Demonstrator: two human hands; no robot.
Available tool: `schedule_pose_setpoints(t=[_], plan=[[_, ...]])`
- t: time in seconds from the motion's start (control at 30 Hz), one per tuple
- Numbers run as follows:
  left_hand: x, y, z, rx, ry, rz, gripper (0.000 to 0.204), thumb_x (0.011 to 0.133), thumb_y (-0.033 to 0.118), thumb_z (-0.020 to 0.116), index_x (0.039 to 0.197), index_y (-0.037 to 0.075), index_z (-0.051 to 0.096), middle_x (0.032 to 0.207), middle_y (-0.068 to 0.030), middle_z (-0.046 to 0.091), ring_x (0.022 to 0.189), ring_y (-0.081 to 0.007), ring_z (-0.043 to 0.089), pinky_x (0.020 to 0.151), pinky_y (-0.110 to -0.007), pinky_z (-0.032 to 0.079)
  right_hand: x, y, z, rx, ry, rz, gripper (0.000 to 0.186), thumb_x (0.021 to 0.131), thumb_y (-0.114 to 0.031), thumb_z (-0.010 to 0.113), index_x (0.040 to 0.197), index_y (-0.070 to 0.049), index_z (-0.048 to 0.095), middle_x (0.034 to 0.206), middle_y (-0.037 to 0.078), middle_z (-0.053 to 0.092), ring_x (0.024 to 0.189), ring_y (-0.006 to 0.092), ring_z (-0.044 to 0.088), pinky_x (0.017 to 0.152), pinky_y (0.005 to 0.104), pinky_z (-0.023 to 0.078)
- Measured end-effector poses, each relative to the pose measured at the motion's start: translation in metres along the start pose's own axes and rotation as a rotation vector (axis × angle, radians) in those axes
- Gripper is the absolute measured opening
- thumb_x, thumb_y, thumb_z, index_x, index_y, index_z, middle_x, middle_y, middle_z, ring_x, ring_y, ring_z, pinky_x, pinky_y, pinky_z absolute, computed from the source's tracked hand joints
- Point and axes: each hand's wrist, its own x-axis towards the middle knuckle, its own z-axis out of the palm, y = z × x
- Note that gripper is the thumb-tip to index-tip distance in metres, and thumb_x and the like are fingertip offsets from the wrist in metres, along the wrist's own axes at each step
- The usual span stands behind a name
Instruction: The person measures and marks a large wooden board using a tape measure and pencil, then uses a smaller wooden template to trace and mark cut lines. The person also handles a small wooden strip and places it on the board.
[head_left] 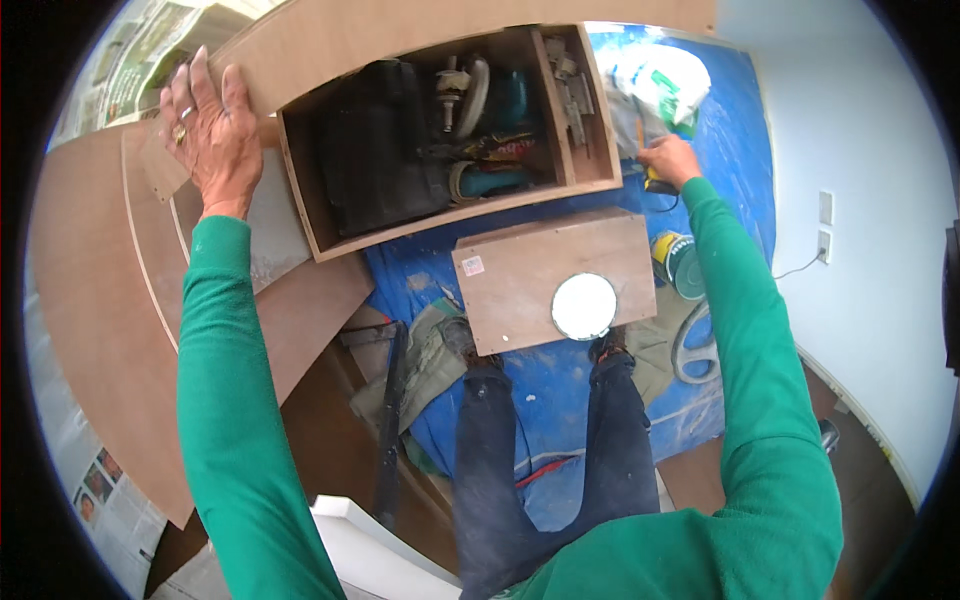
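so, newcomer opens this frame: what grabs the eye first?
Probably the open wooden toolbox at top centre, with tools inside. Below it, a bright white disc stands out on a smaller wooden box, against a blue tarp. Then the left hand, spread on plywood at upper left.

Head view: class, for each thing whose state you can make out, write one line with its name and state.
Left hand: open, fingers spread on a board.
Right hand: fingers curled; grip partly hidden.
Toolbox: open-topped, filled with tools.
Bag: crumpled.
Blue sheet: spread out, stained with pale patches.
Cloth: rumpled.
Cord: plugged into a wall socket.
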Motion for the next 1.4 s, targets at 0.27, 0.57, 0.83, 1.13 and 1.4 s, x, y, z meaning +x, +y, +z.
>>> schedule_pose_setpoints(t=[0.27, 0.57, 0.83, 1.13, 1.4], plan=[[-0.126, 0.048, -0.059, -0.076, -0.303, -0.104, 0.065, 0.107, 0.045, 0.070, 0.157, 0.007, 0.053, 0.163, -0.0227, 0.045, 0.155, -0.0444, 0.035, 0.128, -0.055, 0.028, -0.309, 0.103, 0.124, 0.180, -0.233, 0.051, 0.043, 0.087, -0.048, 0.078, 0.103, -0.007, 0.078, 0.103, 0.023, 0.077, 0.103, 0.0465, 0.072, 0.089, 0.0589, 0.058], [-0.273, 0.102, -0.028, 0.063, -0.701, -0.284, 0.083, 0.104, 0.042, 0.073, 0.167, 0.002, 0.036, 0.163, -0.0371, 0.041, 0.152, -0.0518, 0.040, 0.125, -0.056, 0.038, -0.579, 0.243, 0.067, 1.183, -0.227, 0.589, 0.016, 0.096, -0.015, 0.073, 0.093, 0.001, 0.070, 0.089, 0.011, 0.080, 0.087, 0.0172, 0.076, 0.071, 0.0350, 0.061], [-0.318, 0.428, -0.256, -0.926, -1.630, -0.400, 0.042, 0.106, 0.030, 0.071, 0.132, -0.003, 0.069, 0.114, -0.0172, 0.073, 0.102, -0.0293, 0.072, 0.093, -0.045, 0.056, -0.621, 0.212, -0.021, 1.724, -0.013, 0.592, 0.017, 0.098, -0.015, 0.071, 0.102, 0.001, 0.069, 0.098, 0.015, 0.080, 0.090, 0.0188, 0.077, 0.081, 0.0341, 0.061], [-0.303, 0.607, -0.478, -1.516, -2.185, -0.698, 0.076, 0.108, 0.039, 0.073, 0.166, 0.015, 0.030, 0.148, -0.0116, 0.057, 0.129, -0.0265, 0.066, 0.102, -0.046, 0.060, -0.699, 0.130, -0.085, 1.555, 0.439, 0.299, 0.034, 0.097, -0.030, 0.076, 0.117, -0.003, 0.069, 0.102, 0.016, 0.077, 0.099, 0.0261, 0.076, 0.088, 0.0410, 0.058], [-0.270, 0.583, -0.509, -0.905, -2.535, 0.173, 0.079, 0.096, 0.031, 0.085, 0.161, 0.006, 0.048, 0.126, -0.0087, 0.067, 0.106, -0.0232, 0.070, 0.089, -0.038, 0.061, -0.888, 0.148, -0.078, 1.545, 0.881, 0.537, 0.030, 0.102, -0.020, 0.070, 0.127, -0.004, 0.066, 0.091, 0.017, 0.077, 0.086, 0.0323, 0.077, 0.080, 0.0400, 0.059]])
